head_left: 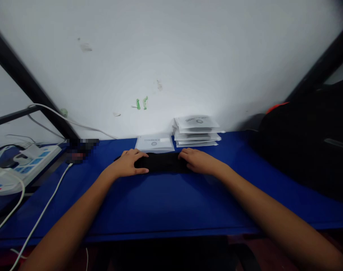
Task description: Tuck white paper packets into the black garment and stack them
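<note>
A long, flat strip of folded black fabric [163,162] lies crosswise on the blue table [166,203]. Over its left end rests my left hand [129,162], with the fingers spread and the thumb apart along the near edge. My right hand [199,161] lies on the strip's right end, fingertips bent down onto the cloth and thumb a little apart from them. Just behind the strip is a flat white package [155,143] with grey print. Right of that package stands a stack of similar thin white packages [198,131], piled unevenly against the wall.
A white power strip [32,165] with plugs sits at the far left, and white cables [51,197] run over the table edge. A pixelated dark object [81,150] lies near it. A large black bag-like shape [307,146] fills the right side. Behind rises a white wall [188,56].
</note>
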The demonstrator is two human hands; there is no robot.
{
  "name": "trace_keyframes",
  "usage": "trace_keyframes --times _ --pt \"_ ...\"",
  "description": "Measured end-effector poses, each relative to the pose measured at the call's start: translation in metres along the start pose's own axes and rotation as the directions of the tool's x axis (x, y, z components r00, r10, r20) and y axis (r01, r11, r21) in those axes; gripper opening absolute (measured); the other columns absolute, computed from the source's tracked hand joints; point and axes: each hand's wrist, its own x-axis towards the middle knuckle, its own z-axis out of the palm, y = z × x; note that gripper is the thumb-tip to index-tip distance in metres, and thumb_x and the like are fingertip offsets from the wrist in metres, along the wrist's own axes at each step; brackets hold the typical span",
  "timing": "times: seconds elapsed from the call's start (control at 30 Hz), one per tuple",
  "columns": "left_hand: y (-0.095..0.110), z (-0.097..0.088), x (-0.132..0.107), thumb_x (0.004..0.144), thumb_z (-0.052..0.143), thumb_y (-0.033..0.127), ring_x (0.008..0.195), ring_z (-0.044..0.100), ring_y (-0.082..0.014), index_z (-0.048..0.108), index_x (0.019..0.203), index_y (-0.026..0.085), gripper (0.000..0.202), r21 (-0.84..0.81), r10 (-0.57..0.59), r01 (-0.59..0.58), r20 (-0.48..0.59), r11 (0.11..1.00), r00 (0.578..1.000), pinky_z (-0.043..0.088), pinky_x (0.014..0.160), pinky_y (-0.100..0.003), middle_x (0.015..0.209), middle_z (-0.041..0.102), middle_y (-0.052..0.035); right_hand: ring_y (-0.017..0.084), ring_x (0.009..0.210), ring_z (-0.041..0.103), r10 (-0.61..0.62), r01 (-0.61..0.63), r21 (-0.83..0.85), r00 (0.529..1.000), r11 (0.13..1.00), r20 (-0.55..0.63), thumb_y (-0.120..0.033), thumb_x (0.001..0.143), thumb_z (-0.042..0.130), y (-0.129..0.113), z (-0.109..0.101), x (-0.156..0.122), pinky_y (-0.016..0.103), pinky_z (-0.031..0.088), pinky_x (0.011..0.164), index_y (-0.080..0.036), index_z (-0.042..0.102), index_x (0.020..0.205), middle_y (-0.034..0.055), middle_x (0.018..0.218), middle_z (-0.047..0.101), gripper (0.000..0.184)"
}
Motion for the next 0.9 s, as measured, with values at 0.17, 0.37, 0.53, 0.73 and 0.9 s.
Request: trace_keyframes --times 0.17,0.37,0.53,0.73,0.9 --pt "0.004 -0.005 -0.002 0.06 0.073 0.069 0.108 0.047 -0.0323 0.059 0.118 0.034 0.069 0.029 0.01 -0.011 0.023 1.0 1.0 0.031 0.1 -0.05 0.108 0.057 -0.0057 0.022 0.091 0.06 0.014 -0.014 -0.016 1.0 1.0 0.0 -0.008 0.076 0.051 -0.004 -0.005 -0.002 0.03 0.043 0.075 -0.016 0.061 0.098 0.0105 0.103 0.063 0.025" --pt "0.012 -0.008 -0.004 0.082 0.059 0.049 0.1 0.053 -0.0261 0.063 0.107 0.026 0.033 -0.002 0.081 -0.081 0.035 0.997 0.996 0.039 0.092 -0.041 0.102 0.059 -0.0054 0.021 0.084 0.061 0.06 -0.061 -0.01 0.997 0.998 -0.047 -0.013 0.08 0.049 -0.007 -0.006 -0.001 0.028 0.039 0.067 -0.019 0.059 0.089 0.0077 0.094 0.066 0.014" --pt "0.013 0.002 0.0 0.088 0.049 0.038 0.09 0.057 -0.0207 0.061 0.095 0.021 0.021 -0.105 0.136 -0.141 -0.047 0.984 0.99 0.045 0.082 -0.034 0.098 0.058 -0.0051 0.02 0.074 0.062 0.184 -0.181 0.035 0.977 0.983 -0.106 -0.019 0.087 0.045 -0.005 -0.001 0.002 0.028 0.035 0.062 -0.02 0.058 0.1 0.0053 0.088 0.069 0.019" --pt "0.012 0.007 0.004 0.095 0.038 0.044 0.083 0.059 -0.0241 0.054 0.093 0.02 0.028 -0.03 -0.271 0.273 -0.274 0.961 0.923 0.044 0.072 -0.035 0.093 0.061 -0.0073 0.024 0.093 0.062 0.244 -0.226 0.093 0.914 0.97 -0.323 -0.026 0.093 0.043 -0.002 0.007 0.004 0.03 0.042 0.071 -0.018 0.053 0.113 0.0105 0.104 0.066 0.024" --pt "0.004 0.001 0.002 0.094 0.04 0.05 0.086 0.059 -0.0229 0.055 0.099 0.021 0.034 -0.041 -0.294 0.3 -0.354 0.953 0.888 0.046 0.074 -0.035 0.099 0.061 -0.0074 0.025 0.106 0.057 0.191 -0.16 0.108 0.872 0.981 -0.45 -0.026 0.093 0.044 -0.006 0.009 0.004 0.033 0.046 0.081 -0.018 0.051 0.115 0.0124 0.113 0.06 0.024"
